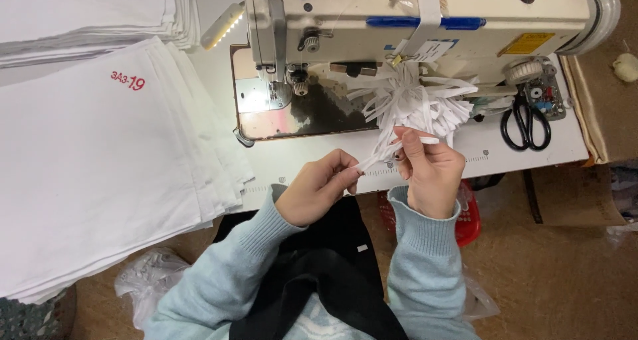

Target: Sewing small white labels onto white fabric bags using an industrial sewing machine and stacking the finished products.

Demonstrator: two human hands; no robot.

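Head view: both hands over the bench point(425, 155) front edge, about 6 o'clock from the sewing machine point(412, 27). Left hand point(318, 188) closed, fingertips pinching the lower end of a white strip point(375, 158). Right hand point(430, 170) closed too, thumb and fingers pinching the same strip higher up. Strip runs taut between them, rising toward 1 o'clock into the bundle of white strips point(415, 101) hanging at the machine body. Black scissors point(525, 124) on the bench at 3 o'clock from the bundle. Stack of white cloth point(100, 174) at 9 o'clock from the hands, well apart. Red basket point(465, 214) under the bench edge, just beside the right wrist.
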